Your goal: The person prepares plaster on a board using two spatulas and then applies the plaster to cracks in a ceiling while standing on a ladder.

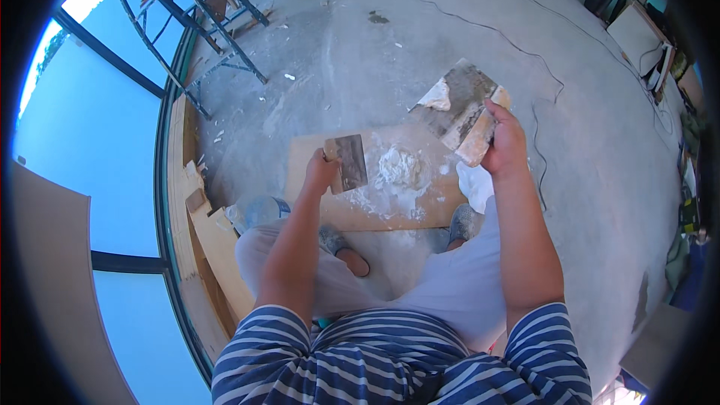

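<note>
My left hand (320, 174) is closed around the handle of a wide putty knife (351, 163), its grey blade above the left part of a brown board (307, 206). In my right hand (508, 144) is a larger flat plastering trowel (472, 90), raised over the board's right side. White lumps of plaster cling to its stained grey blade. On the board between my hands lies a heap of white plaster (400, 168), with crumbs and smears spread around it. A white bag (477, 184) rests at the board's right edge, beneath my right hand.
A clear plastic bottle (255, 212) stands by my left knee. Wooden planks (214, 236) run along the window frame at left. At the far left is a metal stepladder (225, 30). A thin cable (480, 22) winds across the dusty concrete floor. Several items line the right wall.
</note>
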The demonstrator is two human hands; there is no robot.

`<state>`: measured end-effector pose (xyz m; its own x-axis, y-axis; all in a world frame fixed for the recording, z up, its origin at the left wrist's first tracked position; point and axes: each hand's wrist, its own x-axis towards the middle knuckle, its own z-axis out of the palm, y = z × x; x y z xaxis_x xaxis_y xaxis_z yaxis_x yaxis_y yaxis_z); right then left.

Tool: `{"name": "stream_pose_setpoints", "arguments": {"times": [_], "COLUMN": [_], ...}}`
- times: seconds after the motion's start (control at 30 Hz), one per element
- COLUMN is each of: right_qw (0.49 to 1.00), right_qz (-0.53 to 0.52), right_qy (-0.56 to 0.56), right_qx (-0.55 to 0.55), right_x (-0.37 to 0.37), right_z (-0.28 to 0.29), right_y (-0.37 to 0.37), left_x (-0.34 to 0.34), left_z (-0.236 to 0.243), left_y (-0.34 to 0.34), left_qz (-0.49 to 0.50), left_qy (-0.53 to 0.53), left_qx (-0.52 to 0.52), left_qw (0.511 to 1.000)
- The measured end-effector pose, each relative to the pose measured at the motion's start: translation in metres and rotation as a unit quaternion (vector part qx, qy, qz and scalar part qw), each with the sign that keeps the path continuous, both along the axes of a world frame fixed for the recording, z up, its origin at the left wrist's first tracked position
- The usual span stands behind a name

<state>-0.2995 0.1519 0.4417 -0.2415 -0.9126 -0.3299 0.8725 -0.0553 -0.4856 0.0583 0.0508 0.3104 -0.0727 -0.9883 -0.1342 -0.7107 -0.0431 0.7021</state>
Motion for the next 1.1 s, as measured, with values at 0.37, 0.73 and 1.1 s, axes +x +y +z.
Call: {"name": "stream_pose_setpoints", "arguments": {"times": [0.37, 0.73, 1.1], "right_qw": [0.992, 0.992, 0.993], "right_qz": [-0.069, -0.043, -0.027], "right_qy": [0.078, 0.094, 0.100], "right_qx": [0.067, 0.077, 0.064], "right_x": [-0.022, -0.005, -0.010], "right_z": [-0.003, -0.002, -0.010], "right_y": [0.004, -0.010, -0.010], "left_x": [-0.013, -0.069, -0.070], "left_z": [-0.160, -0.194, -0.186], "left_y": [-0.017, -0.010, -0.020], "left_qz": [-0.105, -0.314, -0.344], "left_qy": [-0.133, -0.183, -0.265], "left_qx": [0.054, -0.115, 0.099], "left_qw": [0.984, 0.924, 0.895]}}
